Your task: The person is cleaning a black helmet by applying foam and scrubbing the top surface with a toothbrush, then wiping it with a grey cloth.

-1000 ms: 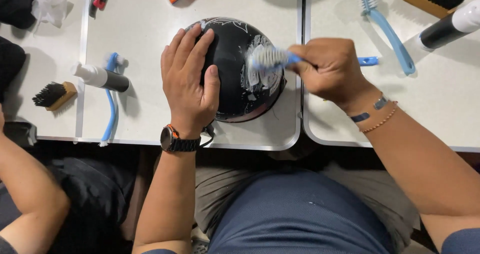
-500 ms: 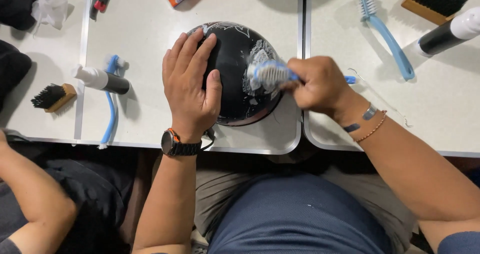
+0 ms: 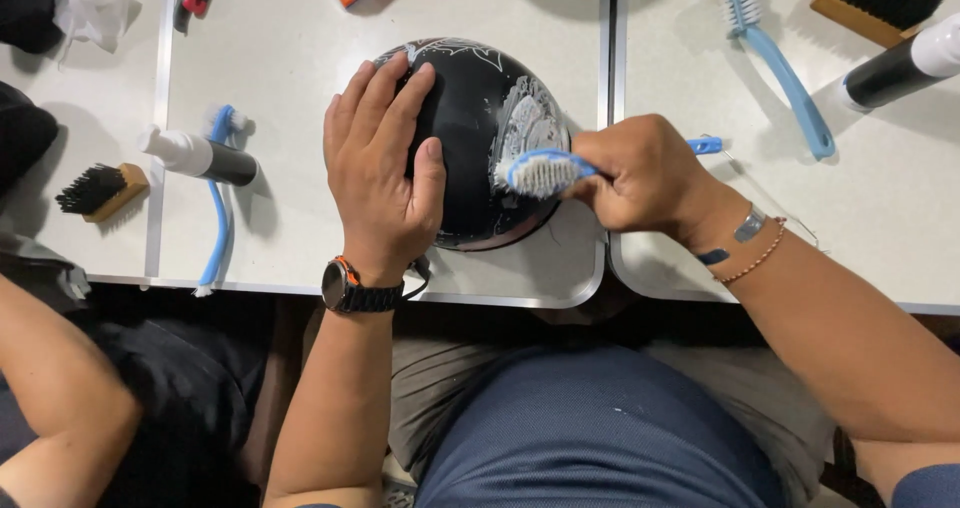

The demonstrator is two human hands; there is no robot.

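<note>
The left hand (image 3: 385,173) lies flat and spread on the near left side of a black helmet (image 3: 470,138), fingers open and pressed to the shell, gripping nothing; a dark watch (image 3: 360,290) sits at its wrist. The helmet rests dome-up on the white tabletop (image 3: 290,68) between the two hands, close to the near edge, with a patch of white foam on its right side. The right hand (image 3: 645,178) is closed around the handle of a blue brush (image 3: 545,171), whose white bristle head touches the helmet's right flank just below the foam; a thin bracelet (image 3: 750,258) circles that wrist. To the left of the left hand lie a black bottle with a white cap (image 3: 200,158) across a second blue brush (image 3: 215,208), and further left a small wooden brush (image 3: 100,188). Beyond the right hand, further up the tabletop, lie a long blue brush (image 3: 785,68), another black-and-white bottle (image 3: 900,68) and a wooden brush with dark bristles (image 3: 875,3). Another person's forearm (image 3: 50,388) shows at the near left.
</note>
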